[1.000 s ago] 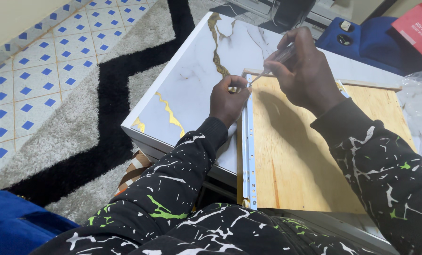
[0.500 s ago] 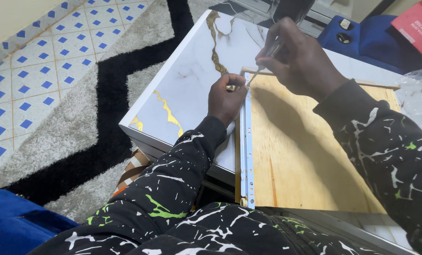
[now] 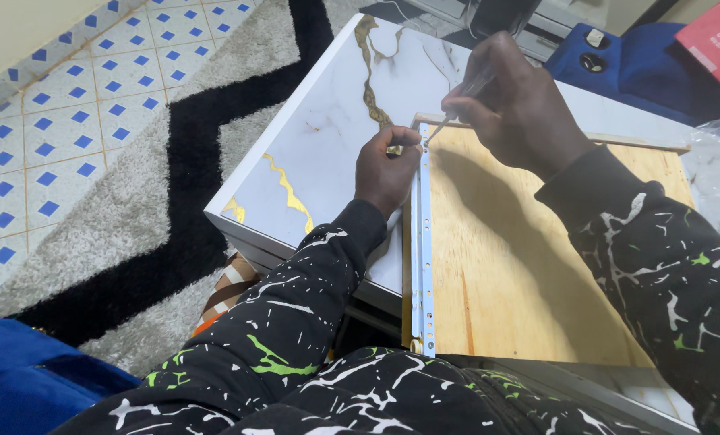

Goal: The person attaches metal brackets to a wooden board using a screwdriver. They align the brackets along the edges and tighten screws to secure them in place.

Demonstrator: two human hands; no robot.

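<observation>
Indoors, marble-look table (image 3: 320,137) on zigzag rug (image 3: 191,161); left hand (image 3: 386,169) pinched metal rail (image 3: 423,266), right hand (image 3: 517,105) gripped screwdriver (image 3: 461,101) over plywood panel (image 3: 521,266).

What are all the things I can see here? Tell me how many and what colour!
wooden panel: 1, light brown, lying on the table, right side
metal drawer rail: 1, white, along the panel's left edge
marble-look table: 1, white with gold veins, centre
rug: 1, grey with black zigzag, on the floor, left
floor tiles: many, white with blue diamonds, far left
plastic wrap: 1, clear, right edge
blue bag: 1, top right
screwdriver: 1, thin, in the right hand's grip
left hand: 1, steadying the rail's top end
right hand: 1, above the panel's top left corner
</observation>
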